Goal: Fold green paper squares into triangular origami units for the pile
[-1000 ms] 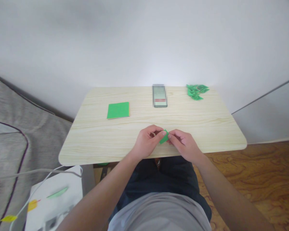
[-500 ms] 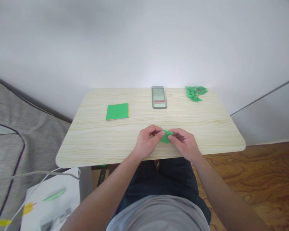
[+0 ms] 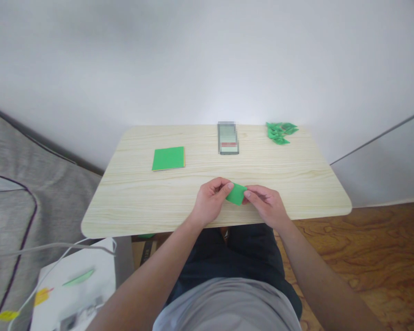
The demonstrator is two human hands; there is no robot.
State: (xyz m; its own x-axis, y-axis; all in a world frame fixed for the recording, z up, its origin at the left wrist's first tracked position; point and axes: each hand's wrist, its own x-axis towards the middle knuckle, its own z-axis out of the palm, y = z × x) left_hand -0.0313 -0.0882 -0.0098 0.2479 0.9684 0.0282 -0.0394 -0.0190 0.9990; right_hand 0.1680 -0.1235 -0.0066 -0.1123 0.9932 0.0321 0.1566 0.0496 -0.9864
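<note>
Between my two hands is a small folded green paper (image 3: pixel 236 194), held just above the near edge of the table. My left hand (image 3: pixel 212 198) pinches its left corner, thumb on top. On the other side, my right hand (image 3: pixel 264 202) grips the right edge between thumb and fingers. The fingers behind the paper are partly hidden. A flat stack of square paper (image 3: pixel 168 158), green on top with a yellow edge showing, lies to the left. Several folded green paper pieces (image 3: pixel 278 133) sit in a pile at the back right.
A phone (image 3: pixel 228 138), blurred out, lies at the back middle of the pale wooden table (image 3: pixel 131 197). The wall rises right behind it. At lower left, a white surface (image 3: pixel 103 262) carries small items, and a cable (image 3: pixel 55 247) crosses over it.
The green paper has turned a little and shows more of its face. My right thumb has shifted to its right edge. The other things on the table stay put.
</note>
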